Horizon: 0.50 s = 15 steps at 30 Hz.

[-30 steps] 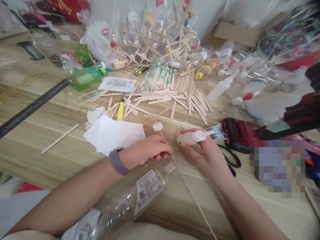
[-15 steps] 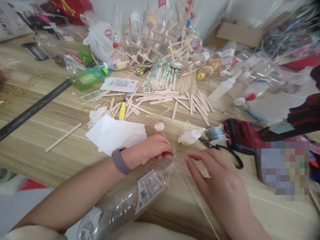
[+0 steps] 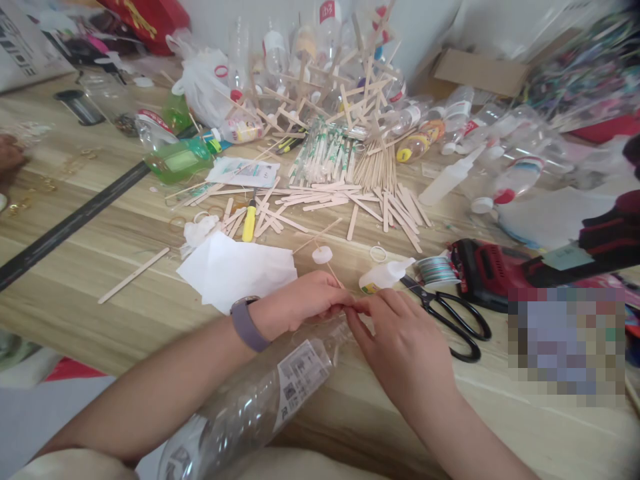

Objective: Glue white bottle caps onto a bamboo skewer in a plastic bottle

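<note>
My left hand [image 3: 317, 298], a watch on its wrist, pinches a thin wooden stick [image 3: 334, 273] above the bottle's neck. A white round piece [image 3: 322, 255] sits on that stick. Fingertips of my right hand [image 3: 400, 333] are closed against those of the left; whatever they pinch is hidden. Below both hands a clear plastic bottle [image 3: 240, 407] with a white printed label lies slanted, its neck partly covered by my fingers. Close by are a small white glue bottle [image 3: 383, 275], black-handled scissors [image 3: 450, 320] and a spool of thread [image 3: 437, 270].
White paper [image 3: 240, 270] lies left of my hands. Behind it are a yellow screwdriver [image 3: 249, 221], flat craft sticks [image 3: 320, 198] and many plastic bottles [image 3: 325, 33]. A red and black power tool [image 3: 487, 273] is at right. Another person's hand [image 3: 10, 153] shows at far left.
My right hand has moved left and now meets the left hand's fingertips. The scissors, partly covered before, show more fully. The view has shifted slightly.
</note>
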Each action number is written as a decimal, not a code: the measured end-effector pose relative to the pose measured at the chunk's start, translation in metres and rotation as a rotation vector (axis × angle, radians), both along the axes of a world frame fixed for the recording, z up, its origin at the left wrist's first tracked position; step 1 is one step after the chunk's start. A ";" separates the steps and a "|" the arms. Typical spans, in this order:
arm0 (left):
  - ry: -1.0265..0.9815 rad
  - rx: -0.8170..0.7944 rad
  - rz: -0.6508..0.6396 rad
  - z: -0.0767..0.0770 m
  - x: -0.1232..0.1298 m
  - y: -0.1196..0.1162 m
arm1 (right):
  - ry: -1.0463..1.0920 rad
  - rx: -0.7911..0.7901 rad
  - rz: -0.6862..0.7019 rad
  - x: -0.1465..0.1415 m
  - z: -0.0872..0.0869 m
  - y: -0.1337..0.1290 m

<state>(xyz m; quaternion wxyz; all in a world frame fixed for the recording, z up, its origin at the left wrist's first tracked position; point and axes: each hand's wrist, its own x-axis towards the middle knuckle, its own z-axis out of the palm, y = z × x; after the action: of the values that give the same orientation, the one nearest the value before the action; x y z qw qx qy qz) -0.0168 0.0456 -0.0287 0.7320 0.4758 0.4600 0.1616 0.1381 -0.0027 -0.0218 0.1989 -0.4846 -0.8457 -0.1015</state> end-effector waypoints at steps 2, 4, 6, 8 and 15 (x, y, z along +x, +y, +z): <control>-0.002 0.008 0.000 -0.001 0.000 -0.001 | 0.003 -0.007 -0.022 -0.001 -0.001 0.000; -0.011 0.006 -0.004 -0.001 0.000 -0.001 | 0.015 -0.015 -0.044 -0.001 -0.002 -0.001; -0.034 0.010 0.000 0.000 0.000 -0.002 | 0.049 -0.039 -0.052 0.000 -0.003 -0.001; -0.059 0.027 -0.002 0.002 -0.001 -0.003 | 0.115 -0.091 -0.040 0.001 -0.004 -0.001; 0.077 0.168 -0.091 0.009 -0.008 -0.004 | 0.509 -0.534 -0.105 0.007 0.000 0.002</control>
<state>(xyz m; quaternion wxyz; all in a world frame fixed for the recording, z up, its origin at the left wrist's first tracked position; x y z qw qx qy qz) -0.0249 0.0412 -0.0198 0.6779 0.5618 0.4506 0.1479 0.1446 -0.0010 -0.0216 0.2638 -0.5721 -0.7398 0.2364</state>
